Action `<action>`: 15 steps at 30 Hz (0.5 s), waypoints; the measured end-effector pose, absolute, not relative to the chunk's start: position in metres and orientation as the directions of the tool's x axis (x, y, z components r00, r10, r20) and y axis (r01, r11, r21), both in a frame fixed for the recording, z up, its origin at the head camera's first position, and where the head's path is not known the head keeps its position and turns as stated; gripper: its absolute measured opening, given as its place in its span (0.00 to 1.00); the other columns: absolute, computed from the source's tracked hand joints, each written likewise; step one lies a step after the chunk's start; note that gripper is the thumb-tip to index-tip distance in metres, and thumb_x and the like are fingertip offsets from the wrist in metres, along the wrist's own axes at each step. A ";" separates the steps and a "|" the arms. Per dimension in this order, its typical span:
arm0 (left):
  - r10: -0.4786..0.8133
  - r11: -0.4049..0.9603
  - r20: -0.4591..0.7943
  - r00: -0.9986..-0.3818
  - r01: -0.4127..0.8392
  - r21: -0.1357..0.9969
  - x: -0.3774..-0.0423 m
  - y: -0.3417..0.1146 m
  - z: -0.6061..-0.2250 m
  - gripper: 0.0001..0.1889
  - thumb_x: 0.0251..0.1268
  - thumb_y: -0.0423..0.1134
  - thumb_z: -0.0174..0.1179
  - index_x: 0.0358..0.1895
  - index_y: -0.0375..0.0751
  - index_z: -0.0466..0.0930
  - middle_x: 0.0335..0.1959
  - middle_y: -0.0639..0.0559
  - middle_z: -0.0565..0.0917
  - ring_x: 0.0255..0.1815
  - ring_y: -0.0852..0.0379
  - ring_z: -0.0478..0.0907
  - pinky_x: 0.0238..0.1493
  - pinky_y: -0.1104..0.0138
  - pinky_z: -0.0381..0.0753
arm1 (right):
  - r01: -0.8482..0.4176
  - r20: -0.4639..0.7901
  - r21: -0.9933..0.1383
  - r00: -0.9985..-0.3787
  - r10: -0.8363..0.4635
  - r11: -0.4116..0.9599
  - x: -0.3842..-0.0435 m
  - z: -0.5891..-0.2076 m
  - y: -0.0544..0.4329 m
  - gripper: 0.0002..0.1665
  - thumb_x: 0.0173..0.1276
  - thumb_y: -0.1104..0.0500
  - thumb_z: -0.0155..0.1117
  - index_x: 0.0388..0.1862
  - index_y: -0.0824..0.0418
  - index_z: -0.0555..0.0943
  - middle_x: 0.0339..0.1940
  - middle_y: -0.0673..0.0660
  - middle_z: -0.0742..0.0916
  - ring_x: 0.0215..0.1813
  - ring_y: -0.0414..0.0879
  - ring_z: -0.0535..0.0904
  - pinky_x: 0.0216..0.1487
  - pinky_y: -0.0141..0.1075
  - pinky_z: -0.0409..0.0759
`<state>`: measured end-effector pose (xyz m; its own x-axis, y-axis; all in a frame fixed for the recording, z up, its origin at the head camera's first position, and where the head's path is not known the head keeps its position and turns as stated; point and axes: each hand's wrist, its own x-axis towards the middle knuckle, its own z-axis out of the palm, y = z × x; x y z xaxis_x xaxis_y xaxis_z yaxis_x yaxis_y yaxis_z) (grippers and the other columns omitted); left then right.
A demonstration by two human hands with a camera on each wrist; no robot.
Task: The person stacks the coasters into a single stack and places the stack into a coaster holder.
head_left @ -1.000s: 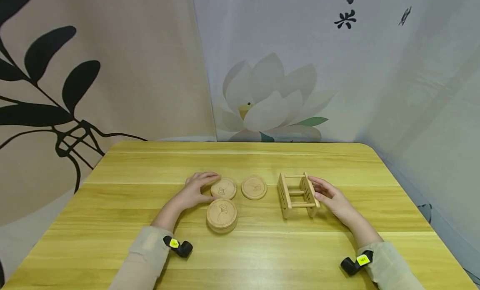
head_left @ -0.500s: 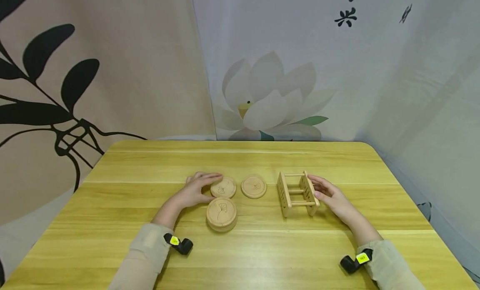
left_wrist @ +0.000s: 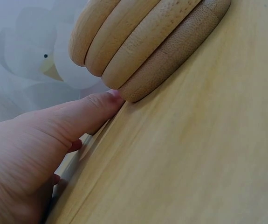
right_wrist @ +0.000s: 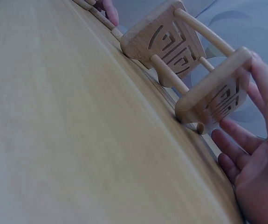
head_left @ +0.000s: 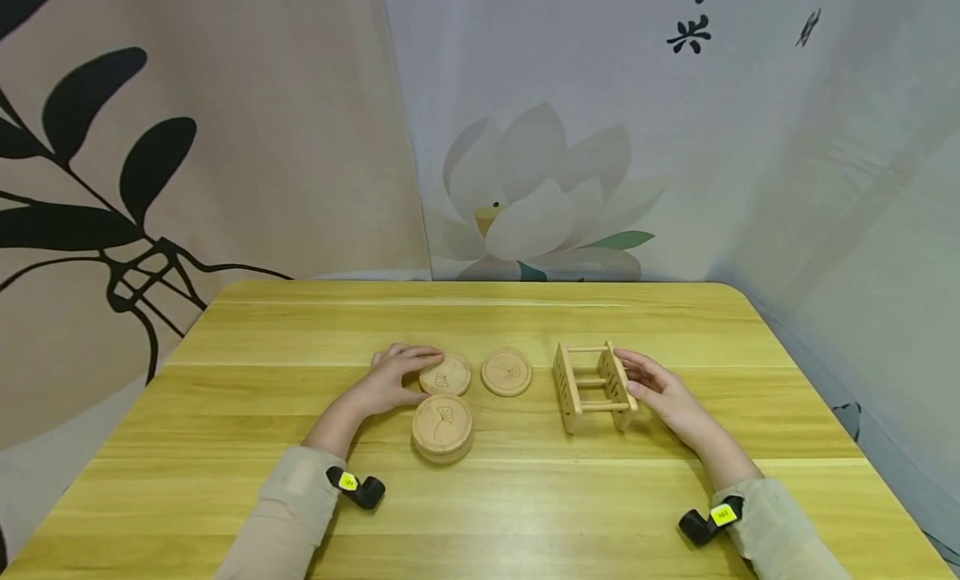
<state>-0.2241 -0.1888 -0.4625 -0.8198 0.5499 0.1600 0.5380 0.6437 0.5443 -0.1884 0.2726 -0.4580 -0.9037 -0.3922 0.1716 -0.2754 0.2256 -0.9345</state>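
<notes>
Several round wooden coasters sit in a stack on the table, the top one engraved with a ginkgo leaf. Just behind it lies a single coaster, with my left hand curved around its left side, fingers at the far edge and thumb at the near one. That thumb reaches to the foot of the stack in the left wrist view, which hides the held coaster. A wooden coaster holder with cut-out end panels and dowels stands to the right. My right hand holds its right panel by thumb and fingertips.
Another single coaster lies flat between the left hand's coaster and the holder. The wooden table runs back to a printed curtain. Black wrist cameras are strapped over both sleeves.
</notes>
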 end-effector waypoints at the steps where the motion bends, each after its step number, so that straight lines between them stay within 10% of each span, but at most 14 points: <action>1: 0.549 0.645 0.160 -0.821 0.537 0.544 -0.224 -0.189 -0.463 0.34 0.54 0.43 0.71 0.66 0.44 0.72 0.66 0.49 0.70 0.63 0.48 0.61 0.54 0.52 0.53 | -0.275 0.172 -0.935 -0.903 -0.393 0.224 -0.188 -0.458 0.272 0.30 0.75 0.65 0.51 0.73 0.66 0.60 0.62 0.72 0.72 0.58 0.39 0.72 0.54 0.27 0.71; 15: 0.519 0.646 0.165 -0.839 0.512 0.567 -0.224 -0.190 -0.463 0.34 0.53 0.42 0.72 0.66 0.42 0.72 0.66 0.46 0.70 0.63 0.46 0.62 0.54 0.52 0.53 | -0.291 0.183 -0.927 -0.902 -0.391 0.236 -0.190 -0.459 0.272 0.29 0.75 0.66 0.51 0.73 0.67 0.60 0.62 0.72 0.71 0.57 0.36 0.72 0.54 0.26 0.70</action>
